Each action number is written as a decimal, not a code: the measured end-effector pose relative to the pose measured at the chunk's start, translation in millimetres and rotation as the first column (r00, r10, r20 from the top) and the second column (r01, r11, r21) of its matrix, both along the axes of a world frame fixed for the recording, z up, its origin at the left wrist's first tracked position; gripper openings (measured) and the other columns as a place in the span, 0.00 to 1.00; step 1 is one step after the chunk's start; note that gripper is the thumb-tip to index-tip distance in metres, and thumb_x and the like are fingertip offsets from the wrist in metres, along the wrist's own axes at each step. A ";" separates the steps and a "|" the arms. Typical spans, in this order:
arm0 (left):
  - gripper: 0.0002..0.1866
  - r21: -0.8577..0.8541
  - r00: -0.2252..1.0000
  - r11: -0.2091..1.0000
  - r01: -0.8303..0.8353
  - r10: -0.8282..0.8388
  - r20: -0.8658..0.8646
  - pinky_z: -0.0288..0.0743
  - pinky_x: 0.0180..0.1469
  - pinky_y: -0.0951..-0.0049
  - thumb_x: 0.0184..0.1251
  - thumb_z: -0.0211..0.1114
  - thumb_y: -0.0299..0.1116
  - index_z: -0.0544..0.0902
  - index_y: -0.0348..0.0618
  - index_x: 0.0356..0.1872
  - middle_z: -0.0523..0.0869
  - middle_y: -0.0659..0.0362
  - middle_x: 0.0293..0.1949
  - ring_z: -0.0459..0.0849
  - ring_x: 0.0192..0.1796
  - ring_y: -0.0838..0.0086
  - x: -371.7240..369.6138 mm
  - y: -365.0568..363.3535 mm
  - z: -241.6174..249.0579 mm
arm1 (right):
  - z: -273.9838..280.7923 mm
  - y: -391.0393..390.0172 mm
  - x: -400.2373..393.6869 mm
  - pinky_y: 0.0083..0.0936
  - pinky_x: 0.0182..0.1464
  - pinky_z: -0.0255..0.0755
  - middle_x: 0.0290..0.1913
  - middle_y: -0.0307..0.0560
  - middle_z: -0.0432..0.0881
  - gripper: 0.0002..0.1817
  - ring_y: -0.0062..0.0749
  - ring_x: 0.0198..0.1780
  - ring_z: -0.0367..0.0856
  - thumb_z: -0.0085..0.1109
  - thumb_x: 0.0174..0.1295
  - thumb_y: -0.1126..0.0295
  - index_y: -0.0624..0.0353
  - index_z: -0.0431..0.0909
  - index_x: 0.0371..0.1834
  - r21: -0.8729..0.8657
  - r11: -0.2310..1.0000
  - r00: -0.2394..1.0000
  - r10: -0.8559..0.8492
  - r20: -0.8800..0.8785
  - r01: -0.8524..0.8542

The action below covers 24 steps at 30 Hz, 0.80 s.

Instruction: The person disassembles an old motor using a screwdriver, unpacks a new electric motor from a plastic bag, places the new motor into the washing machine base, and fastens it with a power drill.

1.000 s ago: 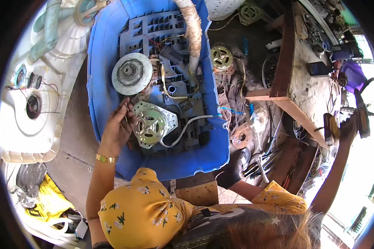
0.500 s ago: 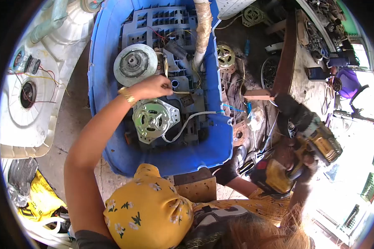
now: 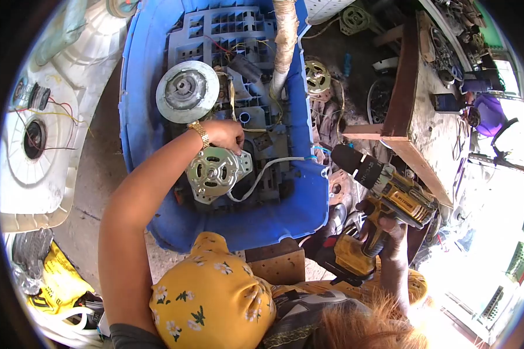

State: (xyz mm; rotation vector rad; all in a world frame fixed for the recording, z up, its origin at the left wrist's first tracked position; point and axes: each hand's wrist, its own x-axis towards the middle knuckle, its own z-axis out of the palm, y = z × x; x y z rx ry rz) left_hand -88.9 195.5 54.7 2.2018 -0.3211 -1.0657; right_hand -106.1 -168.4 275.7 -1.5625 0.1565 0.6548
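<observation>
My left hand (image 3: 226, 135), with a gold watch at the wrist, is closed, its fingertips pressed together at the upper edge of a silver motor (image 3: 213, 172). Whatever those fingertips hold, if anything, is hidden. The motor sits in the blue plastic washing machine body (image 3: 239, 227), beside a round grey pulley (image 3: 187, 92). Gripped in my right hand (image 3: 384, 227) is a yellow and black cordless drill (image 3: 399, 195), its dark front end pointing up and left, outside the tub's right wall.
A ribbed drain hose (image 3: 285, 43) hangs over the tub's right side. Right of it stands a wooden bench (image 3: 425, 116) with tools and parts. A white machine shell (image 3: 35, 186) is at left. Another motor (image 3: 317, 78) lies on the floor. A wooden block (image 3: 276, 264) stands near my knees.
My left hand has moved down, from near the white tube end to the motor's upper edge. My right hand has brought the drill up and left, nearer the tub.
</observation>
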 end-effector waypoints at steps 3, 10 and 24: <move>0.15 0.009 1.000 1.000 -0.007 0.008 -0.017 0.75 0.40 0.68 0.52 0.69 0.38 0.84 0.38 0.37 0.86 0.54 0.33 0.84 0.36 0.67 0.5 -0.2 3.0 | -1.8 -0.1 -0.9 0.25 0.25 0.77 0.41 0.60 0.78 0.30 0.34 0.24 0.79 0.61 0.46 0.67 0.72 0.67 0.52 0.015 1.000 1.000 0.024 -0.021 -0.023; 0.15 0.016 0.998 0.999 -0.028 0.029 -0.054 0.74 0.43 0.68 0.52 0.69 0.38 0.84 0.39 0.38 0.86 0.53 0.36 0.84 0.40 0.66 0.3 2.2 1.0 | -12.6 -5.3 -4.0 0.26 0.28 0.78 0.40 0.55 0.78 0.23 0.35 0.27 0.79 0.60 0.50 0.74 0.70 0.69 0.51 0.060 0.997 0.992 0.051 -0.113 -0.044; 0.15 0.073 0.999 0.997 -0.026 0.028 -0.030 0.75 0.42 0.66 0.52 0.68 0.39 0.85 0.41 0.37 0.86 0.53 0.36 0.84 0.39 0.65 -0.5 -1.2 9.9 | -15.2 24.7 -3.8 0.24 0.28 0.76 0.38 0.57 0.79 0.25 0.33 0.26 0.79 0.60 0.49 0.70 0.71 0.69 0.50 0.027 0.981 0.972 0.196 -0.127 -0.194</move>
